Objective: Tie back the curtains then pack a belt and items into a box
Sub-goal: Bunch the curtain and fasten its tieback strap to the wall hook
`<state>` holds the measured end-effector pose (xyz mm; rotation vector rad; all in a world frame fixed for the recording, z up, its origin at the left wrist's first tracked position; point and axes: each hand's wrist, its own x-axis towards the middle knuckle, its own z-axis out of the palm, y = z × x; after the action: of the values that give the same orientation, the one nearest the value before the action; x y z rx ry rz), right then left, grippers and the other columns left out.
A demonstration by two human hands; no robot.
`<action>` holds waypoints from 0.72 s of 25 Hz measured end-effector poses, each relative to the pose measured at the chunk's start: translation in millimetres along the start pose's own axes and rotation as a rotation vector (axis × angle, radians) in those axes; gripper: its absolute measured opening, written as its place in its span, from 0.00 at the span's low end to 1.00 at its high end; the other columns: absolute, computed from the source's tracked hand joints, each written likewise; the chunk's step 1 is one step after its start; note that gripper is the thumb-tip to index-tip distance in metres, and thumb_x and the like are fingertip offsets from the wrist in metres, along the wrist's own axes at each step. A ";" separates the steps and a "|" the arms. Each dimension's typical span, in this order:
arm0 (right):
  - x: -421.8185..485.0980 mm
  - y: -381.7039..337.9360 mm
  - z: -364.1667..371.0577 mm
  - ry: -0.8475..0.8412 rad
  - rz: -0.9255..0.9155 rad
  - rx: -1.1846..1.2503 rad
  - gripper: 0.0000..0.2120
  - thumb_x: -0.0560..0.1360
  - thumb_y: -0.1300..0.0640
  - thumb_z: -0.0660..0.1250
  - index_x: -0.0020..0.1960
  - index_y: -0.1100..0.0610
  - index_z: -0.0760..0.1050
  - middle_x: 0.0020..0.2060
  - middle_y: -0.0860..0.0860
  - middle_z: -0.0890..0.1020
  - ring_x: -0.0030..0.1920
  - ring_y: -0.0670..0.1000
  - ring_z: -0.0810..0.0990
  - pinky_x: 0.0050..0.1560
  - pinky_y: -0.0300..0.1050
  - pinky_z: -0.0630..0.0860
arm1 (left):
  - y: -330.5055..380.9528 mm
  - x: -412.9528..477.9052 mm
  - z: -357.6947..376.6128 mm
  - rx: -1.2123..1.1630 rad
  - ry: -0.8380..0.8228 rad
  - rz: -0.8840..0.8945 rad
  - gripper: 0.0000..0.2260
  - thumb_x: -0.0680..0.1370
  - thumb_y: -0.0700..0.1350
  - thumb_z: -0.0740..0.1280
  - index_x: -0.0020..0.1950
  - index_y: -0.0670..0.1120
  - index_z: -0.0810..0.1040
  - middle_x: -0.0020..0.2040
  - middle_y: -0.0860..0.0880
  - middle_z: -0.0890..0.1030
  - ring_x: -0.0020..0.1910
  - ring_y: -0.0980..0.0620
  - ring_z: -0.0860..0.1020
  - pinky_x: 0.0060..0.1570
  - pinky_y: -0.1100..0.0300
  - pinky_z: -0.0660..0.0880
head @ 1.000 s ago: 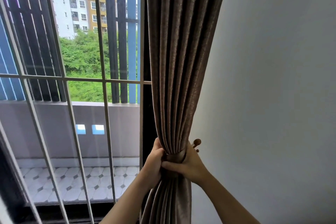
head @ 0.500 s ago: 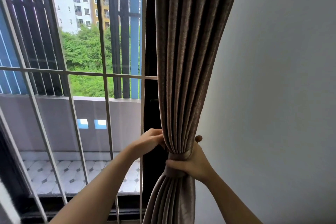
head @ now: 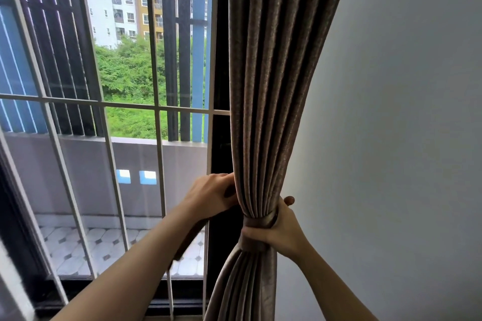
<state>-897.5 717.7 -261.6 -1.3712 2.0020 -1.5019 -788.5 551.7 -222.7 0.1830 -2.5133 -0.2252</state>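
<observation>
Clamped tieback [head: 258, 222] round curtain [head: 271, 86] with right hand [head: 281, 234]; gripped curtain edge with left hand [head: 211, 197] at 10 o'clock. Judged likely to spill folds if loosened.

Daylight enters through the window [head: 125, 73]; the curtain [head: 271, 86] folds carry soft shadows; wide-angle distortion bows the bars [head: 66, 180] at left.

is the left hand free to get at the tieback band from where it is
Probably yes: the left hand grips the curtain just above the tieback band; nothing lies between them.
</observation>
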 end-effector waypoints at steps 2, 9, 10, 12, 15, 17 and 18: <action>1.7 0.4 -2.6 -0.020 0.011 -0.022 0.35 0.60 0.52 0.79 0.63 0.50 0.68 0.51 0.42 0.79 0.51 0.43 0.79 0.47 0.30 0.77 | 0.3 -4.2 2.8 0.022 0.000 -0.016 0.14 0.70 0.60 0.57 0.52 0.56 0.67 0.37 0.45 0.83 0.32 0.43 0.79 0.32 0.57 0.70; 3.3 3.1 -6.6 -0.137 0.073 -0.073 0.46 0.55 0.38 0.78 0.68 0.46 0.63 0.59 0.44 0.78 0.57 0.45 0.78 0.58 0.43 0.78 | 7.6 -6.4 31.9 -0.110 -0.053 -0.215 0.14 0.77 0.41 0.57 0.55 0.41 0.80 0.54 0.41 0.78 0.54 0.42 0.75 0.53 0.51 0.73; 2.7 3.8 -7.9 -0.150 0.074 -0.101 0.47 0.55 0.38 0.78 0.69 0.46 0.62 0.60 0.43 0.77 0.58 0.45 0.78 0.59 0.45 0.77 | 8.5 -5.0 32.7 -0.173 -0.007 -0.226 0.12 0.77 0.35 0.58 0.55 0.40 0.79 0.54 0.40 0.77 0.52 0.41 0.76 0.52 0.54 0.74; 2.0 4.9 -13.6 -0.182 0.075 -0.125 0.46 0.57 0.41 0.79 0.70 0.47 0.61 0.61 0.43 0.76 0.60 0.45 0.76 0.60 0.42 0.77 | 6.2 -0.9 31.7 -0.240 0.022 -0.248 0.14 0.72 0.29 0.59 0.52 0.38 0.79 0.51 0.38 0.78 0.48 0.38 0.78 0.45 0.55 0.73; 3.8 4.7 -19.5 -0.223 0.084 -0.047 0.42 0.62 0.54 0.80 0.68 0.45 0.59 0.61 0.43 0.74 0.60 0.44 0.75 0.55 0.34 0.76 | 5.1 2.0 26.7 -0.225 -0.054 -0.222 0.13 0.65 0.36 0.58 0.44 0.38 0.78 0.42 0.38 0.80 0.41 0.35 0.78 0.38 0.53 0.75; 5.3 5.4 -15.4 -0.188 0.067 0.027 0.42 0.61 0.54 0.80 0.68 0.46 0.61 0.61 0.44 0.75 0.59 0.43 0.76 0.55 0.37 0.77 | 5.9 -1.3 25.4 -0.194 -0.060 -0.201 0.14 0.64 0.39 0.59 0.46 0.40 0.76 0.39 0.38 0.80 0.39 0.36 0.78 0.37 0.50 0.76; 5.6 6.2 -11.6 -0.150 0.058 0.051 0.42 0.60 0.52 0.80 0.68 0.47 0.62 0.60 0.44 0.75 0.58 0.43 0.76 0.56 0.39 0.77 | 2.7 -3.9 25.5 -0.203 -0.056 -0.182 0.15 0.64 0.39 0.60 0.49 0.43 0.75 0.38 0.39 0.81 0.38 0.38 0.78 0.36 0.51 0.77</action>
<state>-911.6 720.0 -260.4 -1.3513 1.8826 -1.3731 -800.4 558.1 -244.9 0.3265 -2.5091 -0.5635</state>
